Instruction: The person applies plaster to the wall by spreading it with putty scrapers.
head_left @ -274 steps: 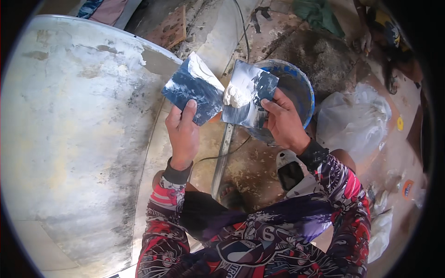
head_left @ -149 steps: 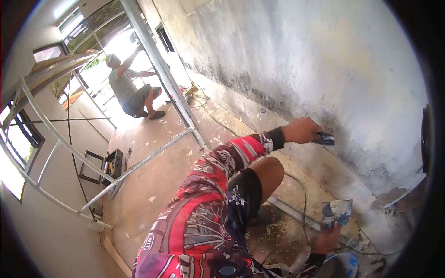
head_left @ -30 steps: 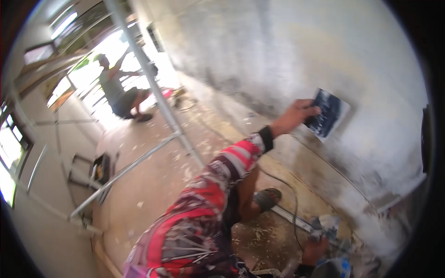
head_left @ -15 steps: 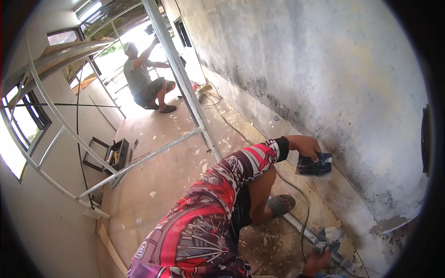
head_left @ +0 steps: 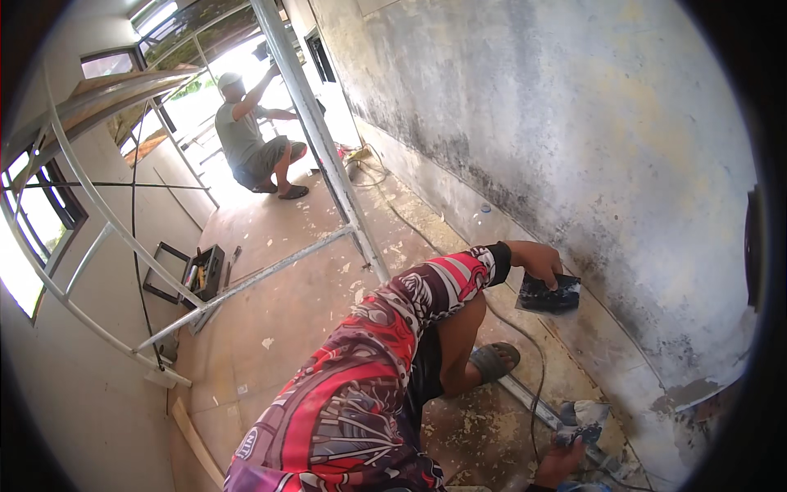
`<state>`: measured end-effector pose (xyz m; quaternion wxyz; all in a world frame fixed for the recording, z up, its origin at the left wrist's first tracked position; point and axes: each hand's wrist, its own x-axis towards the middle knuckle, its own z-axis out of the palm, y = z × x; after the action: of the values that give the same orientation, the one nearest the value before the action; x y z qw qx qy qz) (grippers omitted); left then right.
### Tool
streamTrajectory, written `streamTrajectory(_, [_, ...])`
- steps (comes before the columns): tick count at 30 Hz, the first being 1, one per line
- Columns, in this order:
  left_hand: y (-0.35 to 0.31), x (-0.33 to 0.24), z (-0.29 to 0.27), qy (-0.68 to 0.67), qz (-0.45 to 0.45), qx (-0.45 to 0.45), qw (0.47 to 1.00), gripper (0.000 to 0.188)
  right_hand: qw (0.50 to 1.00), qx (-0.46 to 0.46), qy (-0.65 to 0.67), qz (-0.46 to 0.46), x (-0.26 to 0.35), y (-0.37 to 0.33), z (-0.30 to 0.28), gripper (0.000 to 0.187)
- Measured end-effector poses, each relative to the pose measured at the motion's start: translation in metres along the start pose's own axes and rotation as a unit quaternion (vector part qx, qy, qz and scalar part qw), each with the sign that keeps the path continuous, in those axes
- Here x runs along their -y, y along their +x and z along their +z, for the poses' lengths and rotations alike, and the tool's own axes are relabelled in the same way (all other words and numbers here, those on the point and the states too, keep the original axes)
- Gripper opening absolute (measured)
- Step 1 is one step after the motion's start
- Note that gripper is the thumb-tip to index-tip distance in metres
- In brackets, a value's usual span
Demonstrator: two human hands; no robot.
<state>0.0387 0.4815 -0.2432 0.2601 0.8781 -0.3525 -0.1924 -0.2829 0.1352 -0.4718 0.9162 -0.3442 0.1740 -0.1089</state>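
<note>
Grasping a flat, dark rectangular plate in left hand at three o'clock, a white-smeared grey plate in right hand at five.

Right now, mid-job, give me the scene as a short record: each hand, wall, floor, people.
left hand: gripping a dark flat blade by the wall; contact unclear
right hand: lower, holding a second blade with pale smears
wall: dark stains along lower part
floor: open toolbox, thin cable
people: co-worker crouching beyond the metal frame
</note>
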Motion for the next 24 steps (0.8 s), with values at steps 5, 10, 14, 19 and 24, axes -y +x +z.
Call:
streamTrajectory(5, [0.001, 0.005, 0.001, -0.016, -0.010, 0.002, 1.000, 0.037, 1.000, -0.008, 0.007, 0.015, -0.001, 0.005, -0.007, 0.032])
streamTrajectory(10, [0.001, 0.000, 0.002, -0.025, -0.023, 0.014, 0.999, 0.036, 1.000, 0.016, 0.004, -0.001, 0.003, -0.003, 0.002, 0.030])
streamTrajectory(14, [0.000, 0.000, 0.002, -0.023, -0.016, 0.016, 0.999, 0.035, 1.000, -0.006, 0.005, 0.003, 0.006, -0.005, 0.001, 0.029])
streamTrajectory(19, [-0.001, 0.000, 0.001, -0.011, -0.023, 0.019, 0.999, 0.035, 1.000, 0.000, 0.015, 0.005, 0.004, -0.002, -0.003, 0.028])
streamTrajectory(24, [0.001, 0.003, 0.003, -0.001, -0.040, 0.028, 0.999, 0.034, 1.000, -0.014, 0.016, -0.008, 0.006, -0.006, 0.006, 0.028])
